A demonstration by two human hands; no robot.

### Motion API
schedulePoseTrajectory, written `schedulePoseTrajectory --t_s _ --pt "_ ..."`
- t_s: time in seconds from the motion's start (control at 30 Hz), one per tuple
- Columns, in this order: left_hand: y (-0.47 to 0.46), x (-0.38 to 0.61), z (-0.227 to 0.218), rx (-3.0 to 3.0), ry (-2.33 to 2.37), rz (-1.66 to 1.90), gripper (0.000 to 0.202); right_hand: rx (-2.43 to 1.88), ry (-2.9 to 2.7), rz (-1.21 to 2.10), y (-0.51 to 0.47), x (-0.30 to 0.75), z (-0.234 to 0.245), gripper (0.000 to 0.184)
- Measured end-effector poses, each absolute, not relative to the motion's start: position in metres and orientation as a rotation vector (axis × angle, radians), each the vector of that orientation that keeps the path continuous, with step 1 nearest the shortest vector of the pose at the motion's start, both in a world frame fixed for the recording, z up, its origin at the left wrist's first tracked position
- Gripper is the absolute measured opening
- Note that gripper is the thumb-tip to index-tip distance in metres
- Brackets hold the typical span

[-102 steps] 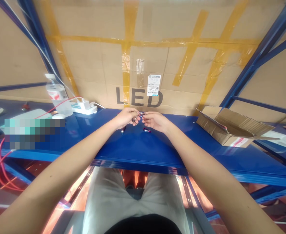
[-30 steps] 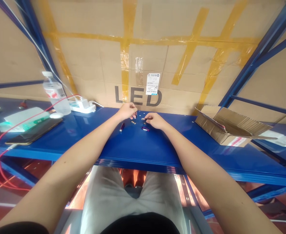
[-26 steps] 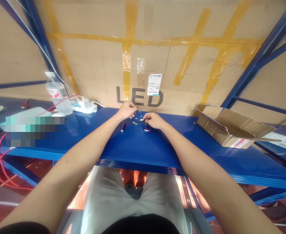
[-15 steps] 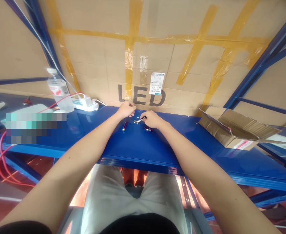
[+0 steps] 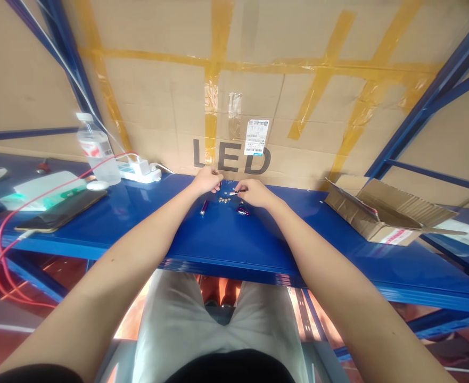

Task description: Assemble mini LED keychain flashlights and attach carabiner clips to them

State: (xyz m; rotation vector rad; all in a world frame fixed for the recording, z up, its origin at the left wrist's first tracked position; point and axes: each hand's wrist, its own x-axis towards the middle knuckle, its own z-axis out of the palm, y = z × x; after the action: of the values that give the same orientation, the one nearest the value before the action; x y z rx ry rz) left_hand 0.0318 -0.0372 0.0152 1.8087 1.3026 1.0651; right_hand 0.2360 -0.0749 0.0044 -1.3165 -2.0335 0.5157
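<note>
Both my hands rest far out on the blue shelf top (image 5: 226,239), close to the cardboard wall. My left hand (image 5: 207,180) is curled, its fingertips pinched on something too small to name. My right hand (image 5: 254,193) is also closed, pinching a thin silvery pen-like part (image 5: 236,192) that points left. Between the hands lie several tiny metal pieces (image 5: 223,200). A small purple tube (image 5: 204,207) lies below my left hand, and a purple clip-like piece (image 5: 242,211) lies just under my right hand.
An open cardboard box (image 5: 389,213) lies on the shelf at the right. At the left are a water bottle (image 5: 96,157), a white power strip (image 5: 140,171), a dark phone (image 5: 62,211) with a red cable (image 5: 2,250), and a white packet (image 5: 38,187).
Since 3.4 s ago my hands have dropped from holding a part together in the air to the shelf surface and moved apart. Small metal pieces now lie between them.
</note>
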Motion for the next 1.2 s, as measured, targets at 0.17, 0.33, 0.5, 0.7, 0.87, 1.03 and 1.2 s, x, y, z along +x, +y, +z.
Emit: schedulePoseTrajectory --t_s 0.17,0.33,0.5,0.7,0.87,1.03,1.2 --pt "-0.044 0.037 0.019 1.807 1.159 1.040 0.007 -1.512 -1.803 0.451 -0.069 0.252 -0.006 0.020" --pt "-0.057 0.046 0.028 1.883 1.056 1.014 0.006 -1.657 -1.816 0.522 -0.068 0.260 -0.009 0.028" --pt "-0.069 0.052 0.033 1.893 0.937 0.913 0.007 -1.548 -1.766 0.637 -0.078 0.256 0.003 0.017" --pt "-0.075 0.052 0.035 1.887 0.883 0.870 0.008 -1.082 -1.846 0.910 -0.094 0.250 0.014 0.018" --pt "-0.072 0.051 0.034 1.882 0.862 0.874 0.011 -1.097 -1.765 0.936 -0.099 0.246 0.015 0.008" --pt "-0.066 0.051 0.030 1.922 0.823 0.903 0.008 -1.046 -1.634 1.092 -0.101 0.244 0.016 0.012" --pt "-0.063 0.051 0.027 1.866 0.849 0.951 0.005 -0.999 -1.526 1.089 -0.099 0.246 0.017 0.018"
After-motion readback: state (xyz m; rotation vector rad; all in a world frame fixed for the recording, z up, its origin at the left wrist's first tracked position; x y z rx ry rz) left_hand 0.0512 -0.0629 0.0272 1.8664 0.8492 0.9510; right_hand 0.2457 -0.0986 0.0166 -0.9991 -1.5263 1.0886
